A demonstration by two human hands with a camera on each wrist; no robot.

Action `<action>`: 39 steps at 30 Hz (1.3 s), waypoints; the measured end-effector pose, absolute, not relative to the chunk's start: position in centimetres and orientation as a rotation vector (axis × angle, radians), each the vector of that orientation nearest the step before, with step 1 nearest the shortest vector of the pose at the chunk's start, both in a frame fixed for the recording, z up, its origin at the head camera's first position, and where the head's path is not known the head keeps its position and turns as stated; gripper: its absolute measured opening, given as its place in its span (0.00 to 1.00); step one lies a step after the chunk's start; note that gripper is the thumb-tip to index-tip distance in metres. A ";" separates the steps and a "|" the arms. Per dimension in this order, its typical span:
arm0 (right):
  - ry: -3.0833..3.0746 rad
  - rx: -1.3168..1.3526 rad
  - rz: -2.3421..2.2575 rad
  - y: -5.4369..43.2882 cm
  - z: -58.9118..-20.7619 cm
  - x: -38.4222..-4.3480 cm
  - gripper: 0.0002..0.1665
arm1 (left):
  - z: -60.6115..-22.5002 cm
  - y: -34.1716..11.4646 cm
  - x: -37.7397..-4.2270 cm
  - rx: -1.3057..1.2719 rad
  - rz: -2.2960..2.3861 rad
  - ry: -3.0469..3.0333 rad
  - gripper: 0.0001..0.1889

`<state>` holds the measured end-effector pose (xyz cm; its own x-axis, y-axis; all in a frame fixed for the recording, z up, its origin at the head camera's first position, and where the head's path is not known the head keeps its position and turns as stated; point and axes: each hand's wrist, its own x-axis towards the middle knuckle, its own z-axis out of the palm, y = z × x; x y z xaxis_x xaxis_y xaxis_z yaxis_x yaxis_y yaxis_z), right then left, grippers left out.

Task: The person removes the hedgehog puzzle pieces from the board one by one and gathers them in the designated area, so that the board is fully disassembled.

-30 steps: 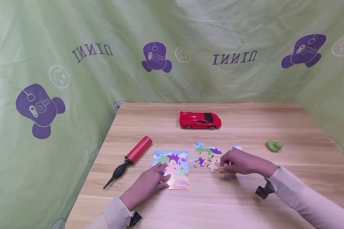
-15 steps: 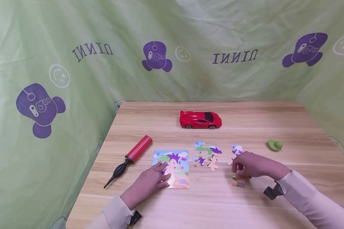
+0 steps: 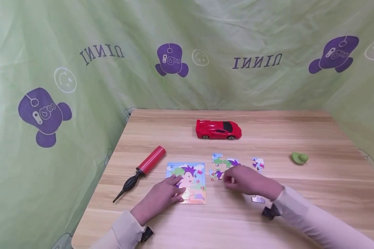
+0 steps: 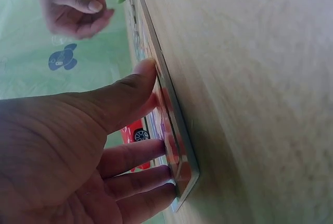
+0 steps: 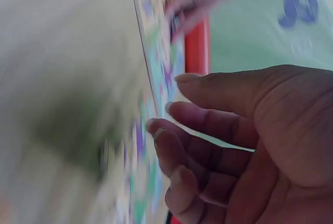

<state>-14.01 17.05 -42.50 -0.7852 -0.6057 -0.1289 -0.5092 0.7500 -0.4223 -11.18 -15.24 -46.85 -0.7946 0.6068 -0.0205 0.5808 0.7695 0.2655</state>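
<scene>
My left hand (image 3: 157, 199) rests with spread fingers on a square cartoon jigsaw board (image 3: 201, 181); in the left wrist view, the thumb and fingertips press its face near one edge (image 4: 177, 130). My right hand (image 3: 250, 181) is over the loose jigsaw pieces to the board's right, hiding some of them. Nothing shows between its thumb and loosely bent fingers in the right wrist view. Several pieces lie beyond its fingertips, among them a blue-and-green corner piece (image 3: 217, 158). Another piece (image 3: 258, 199) lies below the palm, and one with a pink butterfly (image 3: 258, 163) lies farther back.
A red toy car (image 3: 218, 130) stands toward the back of the wooden table (image 3: 162, 228). Left of the board lies a red hand pump (image 3: 152, 160) with a black nozzle. A small green object (image 3: 299, 158) sits at the right. A green printed curtain (image 3: 215, 90) surrounds the table.
My right hand first moved right, and the front jigsaw piece shifted right with it. It has since swung back left over the other pieces, leaving that piece behind. My left hand stays on the board.
</scene>
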 end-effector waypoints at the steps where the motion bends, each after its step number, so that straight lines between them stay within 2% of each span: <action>1: 2.677 -0.911 -0.550 15.9 -42.8 -14.0 0.04 | -46.9 -15.2 -11.2 0.959 0.374 2.855 0.21; 4: 2.656 -1.038 -0.527 12.9 -43.5 -14.1 0.03 | -47.0 -15.1 -11.3 0.946 0.357 2.860 0.24; 11: 2.685 -1.175 -0.359 8.3 -45.1 -13.9 0.20 | -47.4 -15.2 -11.2 0.925 0.321 2.894 0.33; 18: 2.767 -1.236 -0.220 5.9 -46.6 -14.2 0.25 | -47.9 -15.6 -11.0 0.924 0.374 2.928 0.35; 29: 2.702 -1.056 -0.324 4.7 -46.3 -14.7 0.19 | -47.8 -15.8 -10.8 0.941 0.287 2.889 0.35; 39: 2.563 -0.962 -0.597 5.5 -46.5 -15.0 0.07 | -47.4 -15.9 -10.9 0.935 0.316 2.874 0.35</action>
<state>-14.96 5.46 -46.55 -0.7137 -0.6814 -0.1623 -0.5394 0.6825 -0.4933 -10.87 -15.86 -47.38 -0.8057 0.5913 -0.0337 0.5699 0.7895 0.2278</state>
